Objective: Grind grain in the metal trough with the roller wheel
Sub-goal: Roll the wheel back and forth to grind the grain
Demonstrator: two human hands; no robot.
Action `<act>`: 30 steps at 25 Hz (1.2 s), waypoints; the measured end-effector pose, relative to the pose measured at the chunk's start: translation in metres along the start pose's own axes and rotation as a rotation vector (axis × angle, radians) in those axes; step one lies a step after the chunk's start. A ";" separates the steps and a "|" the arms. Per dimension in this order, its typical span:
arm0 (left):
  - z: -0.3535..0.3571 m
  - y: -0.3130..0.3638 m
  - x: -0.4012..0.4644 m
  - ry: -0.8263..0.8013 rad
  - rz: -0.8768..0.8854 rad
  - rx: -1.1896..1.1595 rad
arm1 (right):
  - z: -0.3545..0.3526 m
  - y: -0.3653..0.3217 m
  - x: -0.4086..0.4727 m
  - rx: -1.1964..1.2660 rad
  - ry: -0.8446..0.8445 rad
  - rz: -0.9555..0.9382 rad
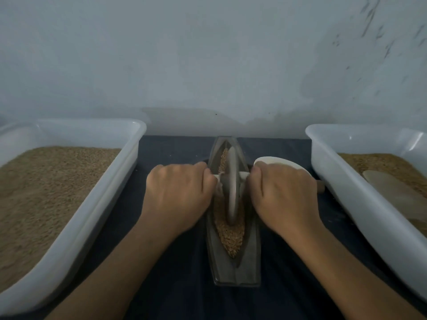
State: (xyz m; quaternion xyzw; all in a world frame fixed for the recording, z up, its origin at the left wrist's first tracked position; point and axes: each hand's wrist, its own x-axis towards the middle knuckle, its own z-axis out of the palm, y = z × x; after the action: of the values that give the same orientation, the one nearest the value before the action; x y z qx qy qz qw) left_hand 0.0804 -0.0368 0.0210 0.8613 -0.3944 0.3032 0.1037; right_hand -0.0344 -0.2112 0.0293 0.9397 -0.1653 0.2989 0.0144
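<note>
Head view shows the metal trough (233, 269) lying lengthwise at the middle of the dark bench (175, 262), with the roller wheel (231, 188) standing on edge in the grain (231, 236) about midway along it. The left hand (178, 195) curls round the axle handle at 9 o'clock of the wheel, the right hand (284, 195) round the handle at 3 o'clock. Uneven pressure could tilt the wheel, so its rim rides up the trough wall and flicks grain onto the bench; a hard push toward 12 o'clock might slide the whole trough. Both handles are hidden by the fingers. A white dish (280, 165) behind the right hand is partly covered, and both white tubs (76, 229) are cut off at the frame edges.
</note>
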 end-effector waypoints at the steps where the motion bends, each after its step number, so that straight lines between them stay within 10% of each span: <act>1: -0.004 0.003 -0.006 0.014 -0.001 -0.019 | -0.004 0.000 -0.008 0.027 0.010 0.000; 9: 0.013 -0.010 0.030 -0.148 0.115 0.154 | 0.019 0.012 0.042 -0.101 -0.028 -0.005; 13: 0.041 -0.024 0.095 -0.357 -0.182 0.023 | 0.046 0.027 0.092 -0.103 -0.115 -0.068; 30: 0.003 0.001 0.000 0.018 -0.039 0.044 | 0.006 0.006 0.003 -0.037 0.045 -0.081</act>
State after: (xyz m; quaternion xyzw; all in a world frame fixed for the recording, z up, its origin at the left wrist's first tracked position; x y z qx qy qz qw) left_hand 0.0812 -0.0389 0.0184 0.8682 -0.3697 0.3172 0.0944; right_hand -0.0309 -0.2181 0.0258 0.9383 -0.1323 0.3160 0.0477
